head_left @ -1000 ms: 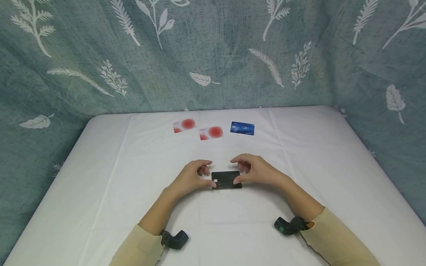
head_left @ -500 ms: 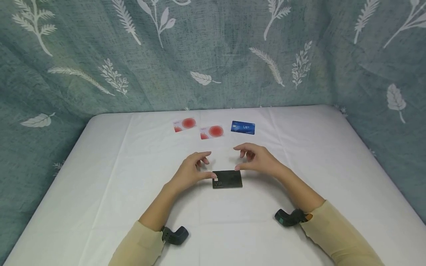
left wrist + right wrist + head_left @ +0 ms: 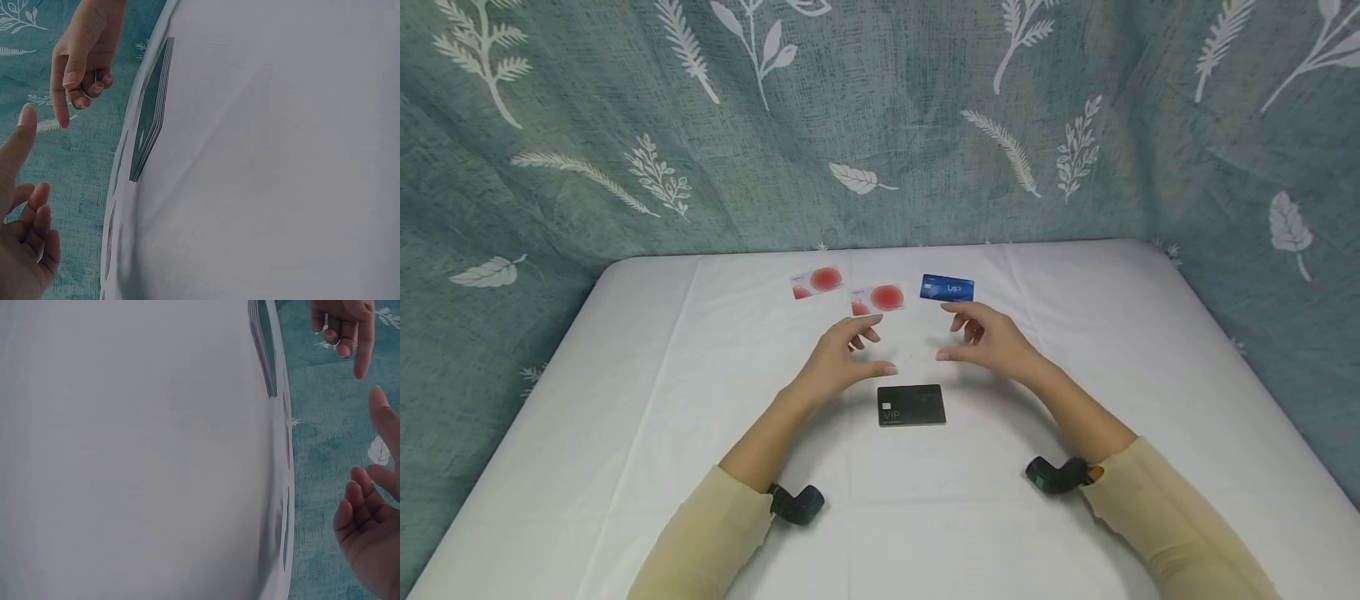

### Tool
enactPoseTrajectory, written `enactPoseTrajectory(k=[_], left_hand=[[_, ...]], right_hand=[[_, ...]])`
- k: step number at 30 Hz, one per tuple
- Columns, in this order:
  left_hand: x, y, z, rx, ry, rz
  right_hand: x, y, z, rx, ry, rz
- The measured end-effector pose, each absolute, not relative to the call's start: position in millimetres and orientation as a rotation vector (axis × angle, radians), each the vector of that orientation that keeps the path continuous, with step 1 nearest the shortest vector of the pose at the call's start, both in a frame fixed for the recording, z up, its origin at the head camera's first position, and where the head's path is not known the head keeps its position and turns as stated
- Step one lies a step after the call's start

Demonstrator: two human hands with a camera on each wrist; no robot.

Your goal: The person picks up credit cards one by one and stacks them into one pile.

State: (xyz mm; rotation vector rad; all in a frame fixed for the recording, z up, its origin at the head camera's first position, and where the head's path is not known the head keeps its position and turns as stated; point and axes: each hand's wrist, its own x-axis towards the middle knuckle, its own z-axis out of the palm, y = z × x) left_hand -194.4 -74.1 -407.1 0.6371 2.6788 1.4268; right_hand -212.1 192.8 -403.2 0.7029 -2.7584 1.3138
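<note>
A black VIP card [image 3: 912, 406] lies flat in the middle of the table. Side-on in the left wrist view, it tops a neat stack of several cards [image 3: 156, 119]. My left hand [image 3: 833, 360] hovers beyond the stack's left end, thumb and index finger spread, holding nothing. Opposite it, my right hand [image 3: 996, 343] is likewise raised and holds nothing, its index fingertip near the lower edge of a blue VIP card [image 3: 946, 287]. Nearest the left index finger is a white-and-red card [image 3: 877, 298]. Another white-and-red card [image 3: 816, 282] lies further left.
A white cloth covers the table [image 3: 587, 433]. A green curtain [image 3: 895, 125] with white leaf prints hangs along its back and sides. Dark wrist devices [image 3: 799, 505] sit at both sleeve cuffs.
Both hands have left the black card and moved away from the body, toward the far cards. Their thumbs no longer touch the stack, and the cards have stayed in place.
</note>
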Motion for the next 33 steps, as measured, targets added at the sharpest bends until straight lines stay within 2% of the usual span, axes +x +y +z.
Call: enactPoseTrajectory(k=[33], left_hand=[[-259, -30, -399, 0.512, 2.838, 1.146]], right_hand=[[-265, 224, -400, 0.404, -2.962, 1.003]])
